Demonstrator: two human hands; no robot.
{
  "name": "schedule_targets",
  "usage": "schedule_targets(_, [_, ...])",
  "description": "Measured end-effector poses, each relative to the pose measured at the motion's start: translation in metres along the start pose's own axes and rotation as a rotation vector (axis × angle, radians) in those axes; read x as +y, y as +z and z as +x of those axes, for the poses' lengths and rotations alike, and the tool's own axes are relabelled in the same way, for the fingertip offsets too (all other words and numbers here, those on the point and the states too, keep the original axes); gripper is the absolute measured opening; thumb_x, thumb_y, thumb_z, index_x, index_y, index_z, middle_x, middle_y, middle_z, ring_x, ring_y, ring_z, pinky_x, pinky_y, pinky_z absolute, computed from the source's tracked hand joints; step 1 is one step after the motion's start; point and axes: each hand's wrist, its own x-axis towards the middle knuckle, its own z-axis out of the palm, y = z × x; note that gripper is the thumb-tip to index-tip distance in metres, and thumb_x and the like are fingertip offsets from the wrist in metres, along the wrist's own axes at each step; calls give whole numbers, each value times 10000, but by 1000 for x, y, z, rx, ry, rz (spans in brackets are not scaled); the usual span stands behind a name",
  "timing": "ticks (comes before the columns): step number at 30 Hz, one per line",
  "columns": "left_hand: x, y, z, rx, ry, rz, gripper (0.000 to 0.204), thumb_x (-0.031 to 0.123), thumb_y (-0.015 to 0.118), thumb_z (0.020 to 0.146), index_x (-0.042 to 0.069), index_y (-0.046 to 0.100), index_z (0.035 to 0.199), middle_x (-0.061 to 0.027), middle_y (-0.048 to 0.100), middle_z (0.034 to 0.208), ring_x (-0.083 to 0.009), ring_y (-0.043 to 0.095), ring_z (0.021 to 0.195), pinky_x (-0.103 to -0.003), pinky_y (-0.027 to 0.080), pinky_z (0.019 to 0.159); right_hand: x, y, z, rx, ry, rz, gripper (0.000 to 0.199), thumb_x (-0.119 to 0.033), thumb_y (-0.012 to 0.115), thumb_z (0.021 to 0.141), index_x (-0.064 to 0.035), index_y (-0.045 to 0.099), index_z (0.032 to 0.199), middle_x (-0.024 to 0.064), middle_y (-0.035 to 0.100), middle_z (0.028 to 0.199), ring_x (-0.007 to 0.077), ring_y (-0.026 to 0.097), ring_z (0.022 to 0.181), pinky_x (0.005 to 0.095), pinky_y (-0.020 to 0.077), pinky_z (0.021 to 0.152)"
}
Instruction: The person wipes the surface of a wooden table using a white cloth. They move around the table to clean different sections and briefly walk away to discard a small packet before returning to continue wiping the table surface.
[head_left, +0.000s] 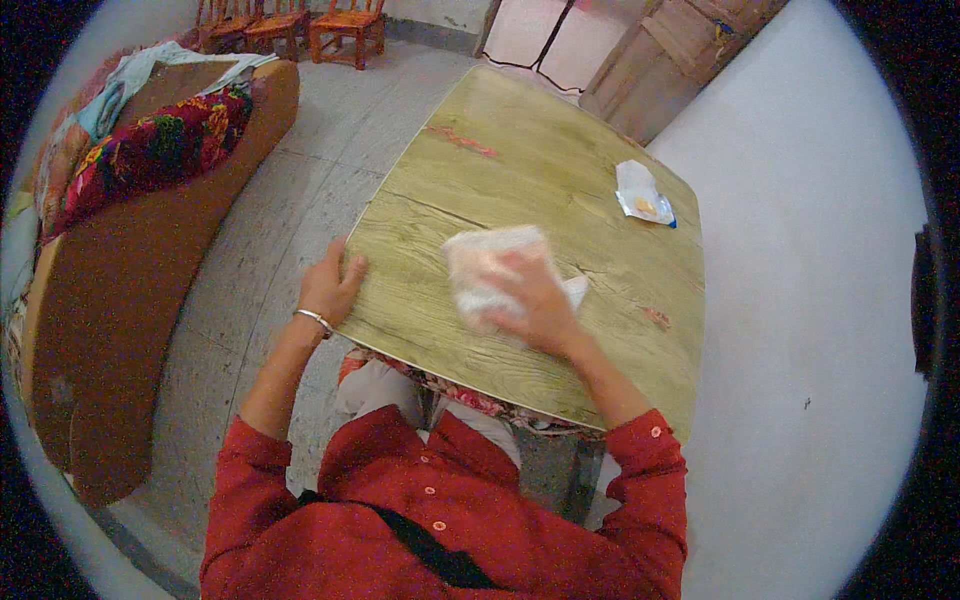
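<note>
My right hand point(530, 298) lies over a white cloth point(490, 250) on the wood-patterned table top point(570, 140), gripping it from above. Motion blurs the hand and the cloth, and part of the cloth bunches out beside the wrist. At the table's left edge, my left hand point(332, 288) holds the rim, with the thumb towards the top and the other fingers along the side. A bracelet point(315, 320) circles the left wrist. Reddish worn marks point(462, 141) show on the table's far left part.
An opened white-and-blue packet point(645, 195) lies near the table's far right corner. A white wall point(800, 300) runs close along the right side. Left, across the floor, stands a brown sofa point(140, 300) piled with fabrics. Wooden chairs point(345, 30) and a wooden door point(660, 60) are farther back.
</note>
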Motion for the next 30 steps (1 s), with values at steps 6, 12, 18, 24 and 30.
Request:
schedule_targets(6, [8, -4, 3, -53, -83, -71, 508, 383, 553, 852, 65, 463, 1237, -254, 618, 947, -413, 598, 881, -454, 467, 773, 123, 0, 81, 167, 280, -196, 567, -509, 579, 788, -173, 533, 1243, 163, 521, 1244, 329, 437, 1192, 481, 282, 1011])
schedule_targets(12, [-1, 0, 4, -13, -46, -136, 501, 375, 556, 850, 53, 480, 1225, -255, 612, 972, -409, 597, 887, -443, 467, 788, 92, 61, 184, 181, 109, -161, 558, -533, 570, 785, -184, 556, 1220, 166, 510, 1253, 322, 440, 1188, 491, 293, 1006])
schedule_targets(18, [-2, -2, 2, -22, -68, -182, 488, 363, 553, 850, 60, 482, 1226, -246, 618, 957, -402, 604, 869, -441, 474, 767, 17, 53, 164, -39, -213, -29, 544, -450, 640, 773, -167, 554, 1230, 167, 490, 1280, 322, 418, 1218, 417, 280, 1035])
schedule_targets(24, [9, 1, 4, -58, -79, -214, 489, 352, 563, 844, 65, 484, 1232, -245, 624, 937, -406, 607, 864, -438, 478, 762, 116, 43, 207, 102, 125, -101, 565, -513, 559, 801, -161, 541, 1242, 160, 490, 1284, 314, 412, 1227, 415, 281, 1038])
schedule_targets(30, [16, 10, 5, -92, -126, -170, 506, 356, 558, 845, 76, 466, 1257, -245, 621, 966, -413, 595, 907, -441, 467, 801, 122, 71, 230, 123, 161, -152, 598, -557, 539, 790, -169, 535, 1245, 179, 476, 1292, 336, 427, 1205, 465, 291, 1016])
